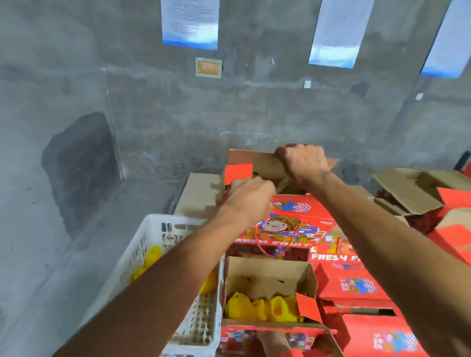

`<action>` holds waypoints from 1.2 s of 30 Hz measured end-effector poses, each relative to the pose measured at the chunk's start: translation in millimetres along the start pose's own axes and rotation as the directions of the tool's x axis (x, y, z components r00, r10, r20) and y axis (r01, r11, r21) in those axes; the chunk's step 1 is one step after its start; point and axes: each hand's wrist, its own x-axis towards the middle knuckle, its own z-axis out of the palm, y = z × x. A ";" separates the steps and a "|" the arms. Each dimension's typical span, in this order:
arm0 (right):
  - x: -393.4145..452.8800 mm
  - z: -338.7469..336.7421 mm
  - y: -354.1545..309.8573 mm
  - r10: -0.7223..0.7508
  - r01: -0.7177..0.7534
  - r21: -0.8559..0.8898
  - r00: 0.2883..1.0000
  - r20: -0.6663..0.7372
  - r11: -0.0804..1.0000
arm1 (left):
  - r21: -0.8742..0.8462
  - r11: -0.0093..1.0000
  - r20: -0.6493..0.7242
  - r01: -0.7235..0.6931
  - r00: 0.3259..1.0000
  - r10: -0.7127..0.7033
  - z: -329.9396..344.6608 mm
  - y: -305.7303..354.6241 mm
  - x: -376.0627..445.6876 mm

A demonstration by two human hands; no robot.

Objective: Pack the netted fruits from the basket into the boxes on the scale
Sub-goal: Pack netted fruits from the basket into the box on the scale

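A red printed fruit box (289,223) stands raised at the centre, its brown flaps up. My left hand (248,195) grips the box's left edge by a red flap. My right hand (303,161) grips the top of the far brown flap (252,162). Below it sits an open box (269,277) with yellow netted fruits (262,308) inside. A white plastic basket (153,236) at the lower left holds more yellow netted fruits (152,256), partly hidden by my left forearm. The scale is not visible.
Closed red boxes (360,288) are stacked at the right, with open-flapped boxes (421,189) behind them. A flat piece of cardboard (197,195) lies behind the basket. A grey concrete wall rises close behind; bare grey floor spreads to the left.
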 end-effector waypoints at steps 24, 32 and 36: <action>-275.5 -120.3 -160.9 -0.126 0.003 0.510 0.970 0.207 0.860 | 0.082 0.996 -0.034 0.022 0.999 -0.019 -103.3 32.3 -450.7; -319.8 -75.8 -206.7 -0.195 0.047 0.531 0.954 0.226 0.846 | 0.029 0.992 0.114 0.123 0.985 -0.126 -44.3 50.4 -517.5; -329.0 -54.0 -216.2 -0.177 0.006 0.547 0.949 0.261 0.837 | 0.048 0.990 0.171 0.135 0.975 -0.142 -26.2 43.7 -525.4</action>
